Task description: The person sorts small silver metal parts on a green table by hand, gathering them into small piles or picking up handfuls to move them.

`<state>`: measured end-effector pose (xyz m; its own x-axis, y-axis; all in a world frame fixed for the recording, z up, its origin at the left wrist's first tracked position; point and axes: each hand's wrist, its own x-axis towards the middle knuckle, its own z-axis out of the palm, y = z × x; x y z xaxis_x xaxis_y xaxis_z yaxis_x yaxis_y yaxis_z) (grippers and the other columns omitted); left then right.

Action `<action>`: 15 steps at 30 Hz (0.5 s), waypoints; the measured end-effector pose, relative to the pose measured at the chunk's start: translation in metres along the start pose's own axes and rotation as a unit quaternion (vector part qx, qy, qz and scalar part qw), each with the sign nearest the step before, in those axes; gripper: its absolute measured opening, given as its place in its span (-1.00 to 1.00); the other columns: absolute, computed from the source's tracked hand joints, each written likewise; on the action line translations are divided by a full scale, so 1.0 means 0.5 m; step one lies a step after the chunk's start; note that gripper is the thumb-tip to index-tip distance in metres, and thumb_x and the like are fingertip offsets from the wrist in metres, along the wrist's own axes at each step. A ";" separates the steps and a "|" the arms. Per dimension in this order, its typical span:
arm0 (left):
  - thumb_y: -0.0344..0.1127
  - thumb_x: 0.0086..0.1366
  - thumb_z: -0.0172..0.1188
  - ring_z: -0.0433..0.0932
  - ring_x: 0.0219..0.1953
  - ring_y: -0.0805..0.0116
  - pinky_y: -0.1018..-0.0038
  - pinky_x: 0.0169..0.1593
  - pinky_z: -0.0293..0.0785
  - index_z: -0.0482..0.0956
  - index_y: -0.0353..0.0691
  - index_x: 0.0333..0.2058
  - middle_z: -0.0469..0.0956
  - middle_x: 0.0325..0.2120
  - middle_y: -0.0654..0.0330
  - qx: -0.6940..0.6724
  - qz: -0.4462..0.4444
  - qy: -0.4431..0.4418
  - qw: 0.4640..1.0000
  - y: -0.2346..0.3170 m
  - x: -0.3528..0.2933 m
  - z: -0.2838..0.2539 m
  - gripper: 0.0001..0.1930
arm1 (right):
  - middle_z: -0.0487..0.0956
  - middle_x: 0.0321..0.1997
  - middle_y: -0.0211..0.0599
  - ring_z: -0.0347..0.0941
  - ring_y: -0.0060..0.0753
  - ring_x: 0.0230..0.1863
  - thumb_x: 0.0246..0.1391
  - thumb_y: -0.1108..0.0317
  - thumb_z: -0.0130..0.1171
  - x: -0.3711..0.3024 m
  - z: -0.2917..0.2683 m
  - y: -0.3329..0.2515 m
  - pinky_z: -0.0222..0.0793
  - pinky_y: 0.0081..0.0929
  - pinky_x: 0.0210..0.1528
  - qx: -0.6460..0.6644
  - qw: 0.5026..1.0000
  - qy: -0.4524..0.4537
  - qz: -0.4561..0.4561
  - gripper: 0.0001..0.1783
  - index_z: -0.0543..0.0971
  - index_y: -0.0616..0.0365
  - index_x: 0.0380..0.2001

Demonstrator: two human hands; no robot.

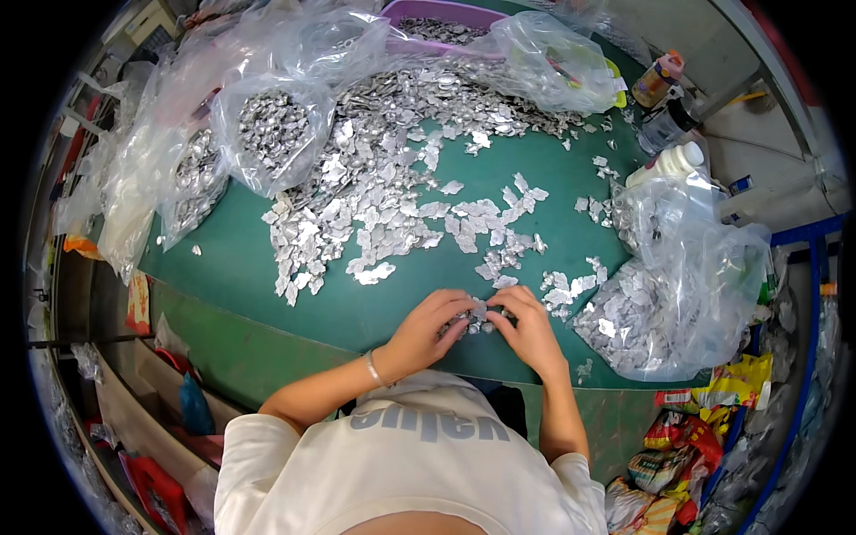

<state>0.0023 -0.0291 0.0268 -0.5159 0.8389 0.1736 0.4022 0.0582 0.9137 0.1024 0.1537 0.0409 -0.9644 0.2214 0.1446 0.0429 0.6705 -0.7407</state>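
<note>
Hands meet at the table (267, 267) edge: left hand (428, 328) and right hand (528, 328) both pinch small silver pieces (477, 319) between their fingertips.

Both bare forearms rise from the lower edge and converge at centre frame. The left hand (428, 328) and right hand (528, 328) meet, fingers curled inward, fingertips nearly touching.
</note>
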 end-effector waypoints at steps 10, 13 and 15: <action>-0.28 0.40 0.04 0.49 -0.24 0.56 0.60 -0.06 0.45 0.57 -0.35 -0.11 0.58 -0.26 0.26 -0.424 -0.333 -0.239 0.808 -0.016 -0.182 -0.020 -0.73 | 0.46 -0.15 -0.25 0.31 -0.15 -0.13 -0.09 0.41 0.29 -0.020 0.080 -0.017 0.19 -0.26 -0.14 -0.180 0.981 0.068 0.029 -0.71 0.57 0.23 -0.24; -0.27 0.41 0.03 0.48 -0.19 0.56 0.62 -0.03 0.43 0.55 -0.34 -0.03 0.58 -0.22 0.24 -0.426 -0.354 -0.220 0.803 -0.030 -0.180 -0.013 -0.70 | 0.48 -0.24 -0.23 0.35 -0.15 -0.21 -0.09 0.44 0.28 -0.004 0.076 -0.021 0.23 -0.25 -0.17 -0.161 0.985 0.068 0.015 -0.79 0.56 0.21 -0.32; -0.27 0.41 0.02 0.49 -0.18 0.55 0.62 -0.01 0.43 0.53 -0.33 -0.01 0.58 -0.19 0.23 -0.416 -0.359 -0.210 0.808 -0.036 -0.179 -0.004 -0.69 | 0.48 -0.30 -0.22 0.37 -0.15 -0.29 -0.07 0.46 0.26 -0.001 0.072 -0.002 0.26 -0.26 -0.20 -0.076 0.993 0.049 0.071 -0.84 0.55 0.19 -0.36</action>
<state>0.0399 -0.1064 -0.0043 -0.0175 0.8703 -0.4922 -0.6257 0.3745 0.6843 0.0935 0.1272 0.0180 -0.9159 0.3846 0.1152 0.2223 0.7247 -0.6522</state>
